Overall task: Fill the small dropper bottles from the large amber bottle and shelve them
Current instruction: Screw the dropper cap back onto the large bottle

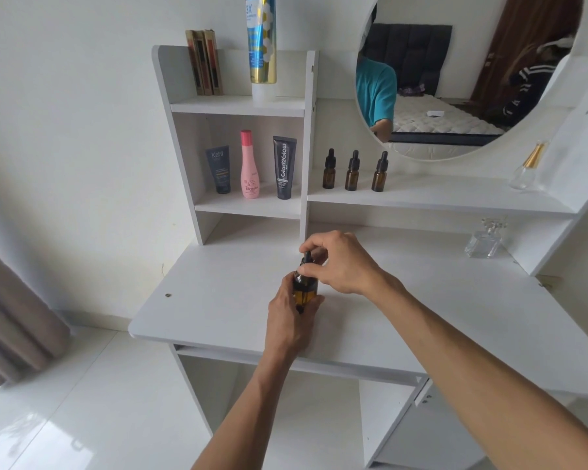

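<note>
The large amber bottle [305,290] stands upright on the white desk top [218,300]. My left hand [291,322] wraps its lower body from the near side. My right hand [338,261] pinches the black dropper cap [307,258] on its neck from above and the right. Three small amber dropper bottles [329,169], [352,172], [380,173], each with a black dropper cap, stand in a row on the shelf [455,195] under the round mirror. Their fill level cannot be made out.
Left cubby holds a dark tube [219,169], a pink bottle [250,164] and a black tube [284,167]. Above stand slim boxes [204,62] and a blue-and-gold bottle [261,45]. Clear glass perfume bottles sit at the right on the shelf [527,169] and desk [484,240].
</note>
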The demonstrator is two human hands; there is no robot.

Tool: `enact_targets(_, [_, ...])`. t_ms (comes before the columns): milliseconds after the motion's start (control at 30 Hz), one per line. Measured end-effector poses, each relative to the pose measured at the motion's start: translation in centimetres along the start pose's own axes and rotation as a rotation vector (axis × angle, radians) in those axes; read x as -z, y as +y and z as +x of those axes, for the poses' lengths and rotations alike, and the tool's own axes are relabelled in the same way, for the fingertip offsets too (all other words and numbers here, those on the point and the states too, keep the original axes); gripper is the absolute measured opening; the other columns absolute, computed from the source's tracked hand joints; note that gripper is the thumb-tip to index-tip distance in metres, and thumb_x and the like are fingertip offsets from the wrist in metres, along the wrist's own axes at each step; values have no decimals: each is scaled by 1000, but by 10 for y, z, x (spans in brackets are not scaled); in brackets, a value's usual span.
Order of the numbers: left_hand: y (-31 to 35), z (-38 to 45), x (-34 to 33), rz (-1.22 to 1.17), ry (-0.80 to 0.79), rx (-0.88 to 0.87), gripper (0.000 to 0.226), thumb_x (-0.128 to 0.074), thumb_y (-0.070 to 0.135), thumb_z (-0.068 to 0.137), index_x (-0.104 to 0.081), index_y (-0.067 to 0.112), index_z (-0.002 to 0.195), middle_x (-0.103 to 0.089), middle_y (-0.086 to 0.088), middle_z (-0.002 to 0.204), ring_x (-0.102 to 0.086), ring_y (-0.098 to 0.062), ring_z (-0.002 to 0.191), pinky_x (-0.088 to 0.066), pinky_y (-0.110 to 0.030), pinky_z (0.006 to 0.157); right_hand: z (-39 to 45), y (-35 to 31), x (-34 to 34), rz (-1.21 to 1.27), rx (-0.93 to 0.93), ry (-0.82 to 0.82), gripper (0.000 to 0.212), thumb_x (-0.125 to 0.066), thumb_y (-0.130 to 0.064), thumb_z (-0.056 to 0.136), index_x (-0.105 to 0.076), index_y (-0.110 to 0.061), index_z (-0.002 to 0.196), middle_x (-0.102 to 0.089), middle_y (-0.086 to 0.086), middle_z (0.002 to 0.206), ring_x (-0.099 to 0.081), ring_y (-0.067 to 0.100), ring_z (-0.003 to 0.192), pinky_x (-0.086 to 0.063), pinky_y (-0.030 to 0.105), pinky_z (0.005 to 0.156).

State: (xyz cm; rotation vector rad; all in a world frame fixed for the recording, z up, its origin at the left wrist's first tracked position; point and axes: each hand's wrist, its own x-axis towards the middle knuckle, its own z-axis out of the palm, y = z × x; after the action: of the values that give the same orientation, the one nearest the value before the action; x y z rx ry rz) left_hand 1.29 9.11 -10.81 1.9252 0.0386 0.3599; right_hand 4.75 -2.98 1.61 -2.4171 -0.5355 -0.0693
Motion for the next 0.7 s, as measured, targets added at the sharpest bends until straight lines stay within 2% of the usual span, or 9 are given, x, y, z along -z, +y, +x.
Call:
enact_targets(67, [1,0,0,-8,1,0,37,-71,30,87,-52,26,119,-66,12,100,-64,-6,85,-45,-9,66,-1,-1,0,-5,-4,9,40,-81,-31,80,-69,-19,117,-67,-5,99,-68,14,91,-56,26,82])
enact_targets(167, [1,0,1,-13,-1,-10,36,-71,29,87,-52,27,118,-66,13,98,-64,-5,83,-44,-9,65,0,2,-1,9,12,-40,38,-78,-22,82,-68,-22,119,-71,-3,109,-67,11,99,-53,21,86])
enact_targets(233, [1,0,1,-3,-1,-17,37,-71,30,87,-52,27,118,-66,13,99,-64,-7,83,-45,-12,65,-1,2,-2,10,11,-33,37,-77,-21,83,-69,-20,119,-72,-1,109,-67,13,100,-54,24,91])
enact_targets(333, [1,0,1,0,1,-19,35,-71,30,87,-52,27,116,-65,13,98,-64,-7,82,-45,-12,64,-1,0,-2,-18,6,-3,40,-80,-29,81,-69,-19,119,-72,0,105,-68,15,95,-56,28,87])
enact_targets(433, [2,0,1,-3,1,-16,36,-71,29,87,-51,28,117,-64,15,97,-63,-5,84,-44,-9,65,0,1,-1,0,16,-44,39,-77,-20,83,-67,-21,121,-71,-2,112,-67,11,102,-52,22,89])
enact_targets(500, [2,0,1,5,-1,-15,36,-71,30,87,-51,29,117,-64,15,99,-63,-5,84,-44,-8,65,0,2,0,9,21,-57,38,-75,-16,85,-67,-20,122,-71,-2,114,-66,12,106,-51,22,93])
enact_targets(600, [3,0,1,9,-1,-9,35,-71,31,87,-49,30,115,-64,14,99,-63,-5,83,-44,-7,64,0,1,-2,-21,10,-22,39,-77,-26,85,-67,-19,122,-72,2,107,-67,18,98,-56,30,89])
enact_targets(700, [3,0,0,6,-1,-11,36,-71,31,87,-51,28,116,-65,13,100,-63,-5,84,-44,-7,64,0,2,-5,-32,4,20,46,-81,-35,80,-67,-21,121,-71,1,105,-67,17,94,-56,30,85])
